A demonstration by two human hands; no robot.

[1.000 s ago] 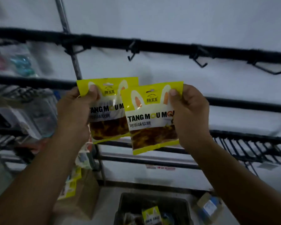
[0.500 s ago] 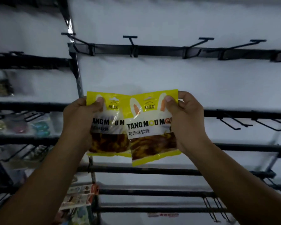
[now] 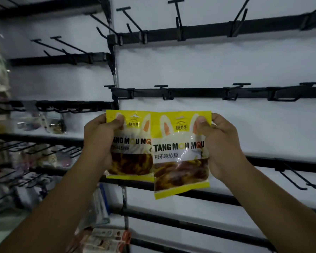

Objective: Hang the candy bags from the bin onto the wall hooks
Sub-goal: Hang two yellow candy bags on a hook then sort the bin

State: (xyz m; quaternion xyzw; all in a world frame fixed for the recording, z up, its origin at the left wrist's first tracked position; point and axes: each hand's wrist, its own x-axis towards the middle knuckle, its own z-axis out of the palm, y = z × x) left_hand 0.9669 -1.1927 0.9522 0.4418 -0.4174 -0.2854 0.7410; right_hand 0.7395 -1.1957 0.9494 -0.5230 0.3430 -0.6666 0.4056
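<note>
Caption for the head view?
Left hand holds the left candy bag, right hand the right candy bag, below bare wall hooks.

Bare forearms (image 3: pixel 62 198), bare left grip (image 3: pixel 98 143), right grip (image 3: pixel 224 148)

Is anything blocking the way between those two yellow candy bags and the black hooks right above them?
Nothing visible. The left hand grips one candy bag, the right hand the other bag, and only bare white wall lies between them and the empty hooks above.

Arms up, left hand (image 3: pixel 100 143) and right hand (image 3: pixel 221 145) in pinch grips (thumbs frontmost).
</note>
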